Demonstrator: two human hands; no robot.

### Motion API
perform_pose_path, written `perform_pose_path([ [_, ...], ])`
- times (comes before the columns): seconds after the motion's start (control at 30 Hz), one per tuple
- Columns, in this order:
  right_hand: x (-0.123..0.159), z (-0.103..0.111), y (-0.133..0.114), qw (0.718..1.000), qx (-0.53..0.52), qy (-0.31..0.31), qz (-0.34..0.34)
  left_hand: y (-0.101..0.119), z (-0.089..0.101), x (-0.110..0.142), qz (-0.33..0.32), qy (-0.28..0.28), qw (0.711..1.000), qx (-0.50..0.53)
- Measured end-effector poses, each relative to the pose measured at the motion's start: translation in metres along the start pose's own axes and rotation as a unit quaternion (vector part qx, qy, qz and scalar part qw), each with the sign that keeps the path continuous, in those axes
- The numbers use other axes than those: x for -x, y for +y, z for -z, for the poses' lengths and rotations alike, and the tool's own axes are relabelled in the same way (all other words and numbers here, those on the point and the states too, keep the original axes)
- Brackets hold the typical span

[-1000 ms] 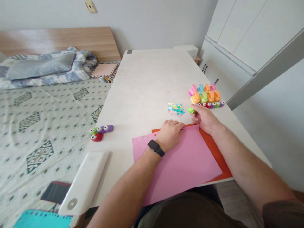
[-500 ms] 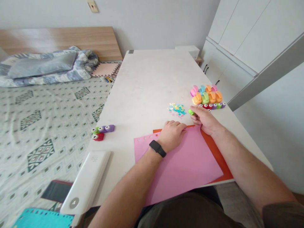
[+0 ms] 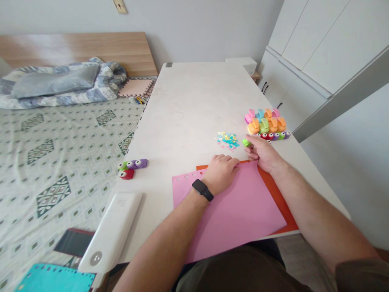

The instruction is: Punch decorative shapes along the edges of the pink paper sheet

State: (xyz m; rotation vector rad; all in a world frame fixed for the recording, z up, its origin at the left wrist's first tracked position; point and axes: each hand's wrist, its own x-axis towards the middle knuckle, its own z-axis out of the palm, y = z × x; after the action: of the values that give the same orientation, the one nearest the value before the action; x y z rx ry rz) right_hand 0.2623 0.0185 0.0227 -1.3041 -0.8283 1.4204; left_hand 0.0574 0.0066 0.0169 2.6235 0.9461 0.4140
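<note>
Near the table's right side, my right hand (image 3: pixel 263 153) is closed on a small green paper punch (image 3: pixel 246 142), with thumb and fingers around it. The far right corner of a pink sheet of paper (image 3: pixel 237 211) meets that hand. Over the sheet's far edge lies my left hand (image 3: pixel 220 172), its fingers curled together and gripping the paper; the fingertips are partly hidden. Punched shapes run along the sheet's far left edge. An orange sheet (image 3: pixel 282 215) lies beneath the pink one. Just beyond my hands is a pile of blue, yellow and pink paper cutouts (image 3: pixel 228 140).
Larger colourful punches (image 3: pixel 264 123) and a row of small ones (image 3: pixel 275 136) stand at the right. Several small punches (image 3: pixel 132 167) sit at the left edge beside a long white device (image 3: pixel 117 227). A bed (image 3: pixel 75 146) adjoins the left side; white cabinets (image 3: pixel 306 48) stand right.
The view has shifted very slightly. My hands, the green punch and the papers keep almost the same positions.
</note>
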Motion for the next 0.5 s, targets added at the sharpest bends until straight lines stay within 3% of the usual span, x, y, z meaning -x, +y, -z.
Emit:
perform_pose_path([
  [0.23,0.0034,-0.0011,-0.0057,0.999,-0.035,-0.032,0.001,-0.0004,-0.0009,0.0000,-0.005,0.004,1.000,-0.001],
  [0.5,0.0011,0.0043,-0.0066,0.994,-0.090,-0.046,-0.045,-0.0004,-0.0008,0.0002,0.001,0.000,1.000,0.002],
])
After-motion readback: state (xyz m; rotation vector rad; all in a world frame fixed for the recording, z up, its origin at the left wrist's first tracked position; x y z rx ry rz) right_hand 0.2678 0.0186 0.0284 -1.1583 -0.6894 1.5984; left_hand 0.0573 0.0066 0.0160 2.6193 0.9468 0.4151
